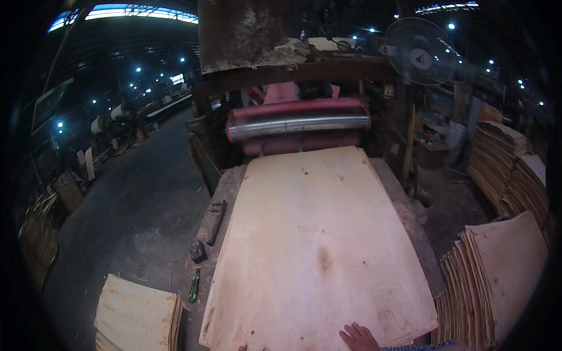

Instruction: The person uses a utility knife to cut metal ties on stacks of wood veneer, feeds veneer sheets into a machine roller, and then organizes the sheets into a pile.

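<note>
A stack of pale wood veneer sheets lies in front of me, its far edge close to a roller machine with pink-stained and shiny metal rollers. My right hand rests on the near edge of the top sheet, right of the middle, fingers apart and holding nothing. Of my left hand only fingertips show at the lower rim, by the sheet's near edge; the rest is out of the picture, so its grip is hidden.
Left of the sheets, a green-and-black utility knife and a dark block lie on the worn table edge. Veneer piles stand at lower left and right. A fan stands at the back right.
</note>
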